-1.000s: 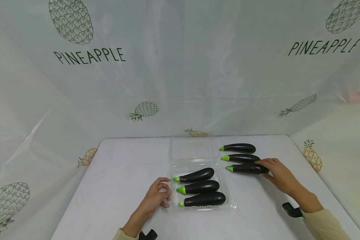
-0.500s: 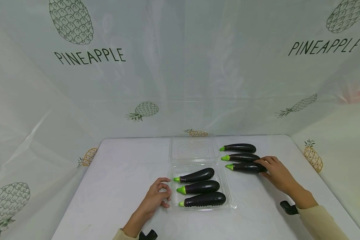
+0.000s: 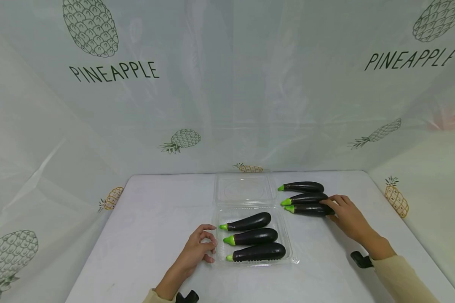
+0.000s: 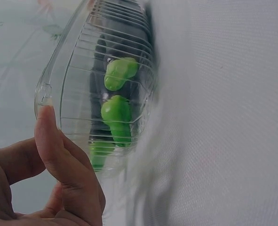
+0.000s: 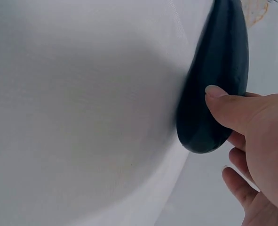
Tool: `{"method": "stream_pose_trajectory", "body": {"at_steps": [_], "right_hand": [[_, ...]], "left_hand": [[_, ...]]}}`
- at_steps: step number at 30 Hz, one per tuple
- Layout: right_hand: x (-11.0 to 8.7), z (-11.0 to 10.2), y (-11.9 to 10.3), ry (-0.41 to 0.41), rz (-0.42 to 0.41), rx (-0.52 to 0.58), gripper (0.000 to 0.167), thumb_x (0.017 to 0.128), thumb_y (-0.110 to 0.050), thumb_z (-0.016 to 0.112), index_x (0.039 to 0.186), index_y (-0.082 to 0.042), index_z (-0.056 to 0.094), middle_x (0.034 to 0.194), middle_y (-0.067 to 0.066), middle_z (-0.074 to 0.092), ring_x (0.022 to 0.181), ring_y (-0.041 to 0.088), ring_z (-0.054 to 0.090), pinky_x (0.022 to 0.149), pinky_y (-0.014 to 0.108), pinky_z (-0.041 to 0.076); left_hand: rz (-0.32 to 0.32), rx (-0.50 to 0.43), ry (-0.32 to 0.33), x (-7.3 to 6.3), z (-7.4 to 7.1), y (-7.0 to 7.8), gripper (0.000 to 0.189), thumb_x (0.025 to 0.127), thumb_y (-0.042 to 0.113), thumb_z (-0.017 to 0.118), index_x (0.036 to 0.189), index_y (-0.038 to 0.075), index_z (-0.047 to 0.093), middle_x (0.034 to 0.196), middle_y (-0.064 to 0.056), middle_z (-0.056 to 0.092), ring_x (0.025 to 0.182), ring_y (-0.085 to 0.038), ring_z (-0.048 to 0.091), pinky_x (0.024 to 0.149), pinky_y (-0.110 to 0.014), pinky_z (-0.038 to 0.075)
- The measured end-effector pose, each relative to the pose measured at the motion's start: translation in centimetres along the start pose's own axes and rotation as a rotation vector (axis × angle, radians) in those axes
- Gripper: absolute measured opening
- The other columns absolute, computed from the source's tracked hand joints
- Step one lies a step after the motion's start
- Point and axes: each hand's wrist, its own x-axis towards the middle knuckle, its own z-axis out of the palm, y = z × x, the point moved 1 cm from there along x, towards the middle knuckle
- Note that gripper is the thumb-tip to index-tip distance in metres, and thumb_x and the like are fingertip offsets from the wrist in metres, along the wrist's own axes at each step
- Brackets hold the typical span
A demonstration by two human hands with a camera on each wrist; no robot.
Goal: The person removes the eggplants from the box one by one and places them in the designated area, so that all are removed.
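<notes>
A clear plastic clamshell container (image 3: pixel 288 235) lies with its lid folded back. Inside it are three dark eggplants (image 3: pixel 255 236) with green stems. Beside its left wall, my left hand (image 3: pixel 195 248) has loosely bent fingers, and one fingertip meets the rim (image 4: pixel 45 94) in the left wrist view. Over on the right, my right hand (image 3: pixel 350 221) pinches the blunt end of an eggplant (image 3: pixel 309 209) between thumb and fingers. The right wrist view shows the thumb across that eggplant (image 5: pixel 218 61). Two more eggplants, a middle one (image 3: pixel 307 198) and a far one (image 3: pixel 303 187), lie behind it.
The container's lid (image 3: pixel 244 189) lies flat toward the back of the white table (image 3: pixel 155 210). A pineapple-print sheet (image 3: pixel 231 105) hangs behind the table and at its sides.
My right hand has slid the nearest eggplant slightly back and left, up close to the middle one, whose stem has shifted slightly. The left hand and container stay put.
</notes>
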Motion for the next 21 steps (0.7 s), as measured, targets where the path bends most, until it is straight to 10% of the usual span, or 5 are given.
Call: {"method": "stream_pose_trajectory", "body": {"at_steps": [21], "right_hand": [[1.9,0.7,-0.2,0.0,0.015,-0.009,0.053,0.07,0.007,0.092,0.118,0.001,0.07,0.11,0.023,0.063,0.103,0.05,0.06,0.084,0.064,0.055]], "left_hand": [[0.005,0.004,0.001,0.0,0.0,-0.1,0.05,0.097,-0.003,0.063,0.144,-0.003,0.045,0.099,-0.003,0.054,0.076,-0.016,0.058,0.051,-0.025,0.056]]}}
